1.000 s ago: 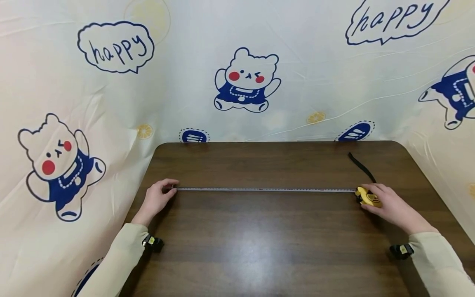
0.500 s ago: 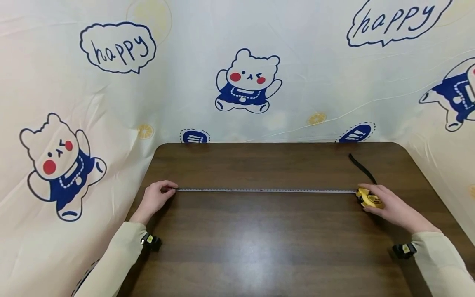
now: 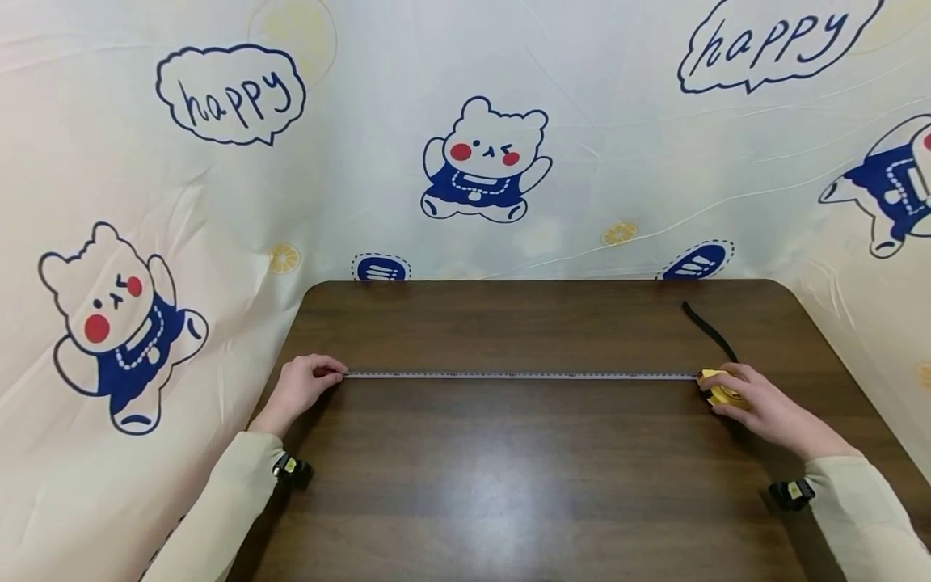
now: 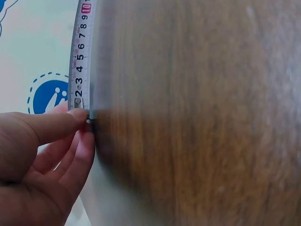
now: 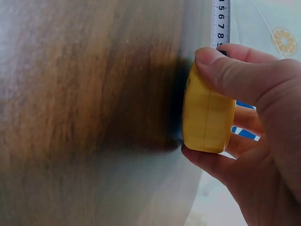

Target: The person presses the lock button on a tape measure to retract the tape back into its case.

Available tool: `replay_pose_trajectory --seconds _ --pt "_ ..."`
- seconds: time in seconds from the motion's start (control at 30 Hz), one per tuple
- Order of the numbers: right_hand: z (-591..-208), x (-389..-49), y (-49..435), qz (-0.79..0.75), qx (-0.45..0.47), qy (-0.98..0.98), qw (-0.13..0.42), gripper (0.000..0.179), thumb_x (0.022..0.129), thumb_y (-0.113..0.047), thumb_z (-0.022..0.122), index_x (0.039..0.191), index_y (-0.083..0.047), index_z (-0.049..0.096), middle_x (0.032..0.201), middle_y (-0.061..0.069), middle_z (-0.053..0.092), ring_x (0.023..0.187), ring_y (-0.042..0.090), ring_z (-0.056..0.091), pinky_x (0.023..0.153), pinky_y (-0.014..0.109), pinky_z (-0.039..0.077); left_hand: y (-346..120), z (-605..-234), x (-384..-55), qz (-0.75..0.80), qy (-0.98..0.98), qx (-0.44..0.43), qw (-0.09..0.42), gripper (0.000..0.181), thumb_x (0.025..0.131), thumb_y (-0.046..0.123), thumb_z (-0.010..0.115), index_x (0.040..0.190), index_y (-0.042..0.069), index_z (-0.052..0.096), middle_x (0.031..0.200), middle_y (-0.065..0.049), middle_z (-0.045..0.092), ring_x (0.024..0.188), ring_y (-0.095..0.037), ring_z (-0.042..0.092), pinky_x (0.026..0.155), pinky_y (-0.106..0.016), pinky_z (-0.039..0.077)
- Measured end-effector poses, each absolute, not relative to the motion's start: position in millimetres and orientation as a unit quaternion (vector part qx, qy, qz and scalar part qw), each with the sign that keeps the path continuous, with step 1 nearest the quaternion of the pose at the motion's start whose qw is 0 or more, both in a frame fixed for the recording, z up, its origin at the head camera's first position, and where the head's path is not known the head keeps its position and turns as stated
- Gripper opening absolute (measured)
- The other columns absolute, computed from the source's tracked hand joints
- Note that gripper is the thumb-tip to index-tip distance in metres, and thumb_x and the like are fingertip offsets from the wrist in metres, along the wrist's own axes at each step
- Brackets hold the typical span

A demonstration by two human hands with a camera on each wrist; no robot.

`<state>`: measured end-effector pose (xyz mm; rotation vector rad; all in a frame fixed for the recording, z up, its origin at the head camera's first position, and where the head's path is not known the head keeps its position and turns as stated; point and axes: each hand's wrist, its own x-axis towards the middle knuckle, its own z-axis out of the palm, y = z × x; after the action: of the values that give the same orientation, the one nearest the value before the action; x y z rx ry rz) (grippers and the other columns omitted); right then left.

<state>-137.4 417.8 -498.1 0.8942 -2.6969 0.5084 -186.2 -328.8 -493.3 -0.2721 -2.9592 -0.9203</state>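
- Sleeves (image 3: 218, 509), pale, at both lower corners, forearms slanting fwd; black wrist cams (image 3: 292, 470) on both wrists.
- R hand (image 3: 781, 416) angled fwd & inward; grip curled abt. yellow tape case (image 5: 209, 117), spread only to its width.
- L hand (image 3: 296, 388) opp., angled fwd & inward too; grip all but closed, thumb + fingertips pinching tape end (image 4: 78, 102).
- Tape blade (image 3: 520, 375) straight betw. hands, over brown wood surface (image 3: 502, 469).
- Black strap (image 3: 709, 331) just beyond R hand.
- Cloth (image 3: 582, 162) w/ bear + "happy" prints behind surface.
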Motion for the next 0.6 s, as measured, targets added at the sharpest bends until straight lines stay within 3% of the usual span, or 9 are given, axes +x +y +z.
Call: replay_pose_trajectory --seconds 0.13,0.3,0.6 --pt "-496.4 -136.6 416.4 0.166 0.308 -0.928 0.129 0.053 0.062 0.006 0.092 0.107 -0.015 0.071 0.114 0.017 0.062 0.099 0.029 0.056 0.089 0.010 0.036 -331.0 -490.4 -185.4 -0.294 -0.951 -0.094 0.017 0.009 0.093 0.005 0.077 0.099 0.010 0.082 0.103 -0.011 0.078 0.102 -0.035 0.070 0.088 -0.052 0.053" --pt "-491.5 -135.9 414.3 0.151 0.298 -0.933 0.133 0.051 0.065 0.007 0.092 0.104 -0.016 0.069 0.115 0.018 0.062 0.101 0.034 0.058 0.084 0.025 0.044 -329.7 -487.5 -183.5 -0.295 -0.950 -0.100 0.027 0.008 0.092 0.006 0.078 0.098 0.009 0.083 0.101 -0.010 0.079 0.101 -0.035 0.072 0.089 -0.053 0.054" --pt "-489.0 -136.2 413.0 0.163 0.309 -0.924 0.153 0.056 0.059 0.010 0.091 0.102 -0.015 0.068 0.114 0.019 0.061 0.101 0.036 0.056 0.094 0.013 0.031 -326.8 -484.7 -180.8 -0.291 -0.951 -0.098 0.041 0.008 0.091 0.005 0.079 0.097 0.009 0.083 0.099 -0.009 0.080 0.099 -0.033 0.073 0.088 -0.052 0.055"
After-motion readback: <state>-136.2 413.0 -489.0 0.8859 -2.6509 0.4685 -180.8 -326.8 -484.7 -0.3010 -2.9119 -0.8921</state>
